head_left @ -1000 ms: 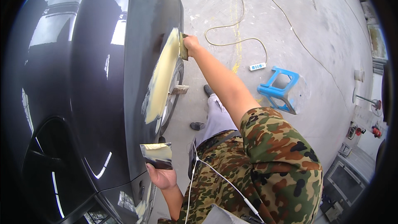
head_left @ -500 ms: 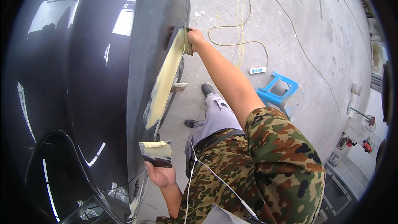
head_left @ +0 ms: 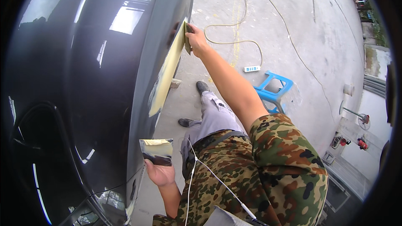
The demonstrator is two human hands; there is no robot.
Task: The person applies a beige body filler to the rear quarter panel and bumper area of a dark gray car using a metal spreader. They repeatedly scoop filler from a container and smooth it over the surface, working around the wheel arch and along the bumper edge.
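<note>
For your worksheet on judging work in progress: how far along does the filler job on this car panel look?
Done: a long band of pale yellow filler already covers the dark car panel from its upper edge downward. In hand: the right hand presses a spreader at the band's top, while the left hand holds a flat board carrying more filler. Left: the band looks unsanded and unpainted.

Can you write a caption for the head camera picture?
Right hand spreads pale filler on a dark car panel; left hand holds a mixing board.
</note>
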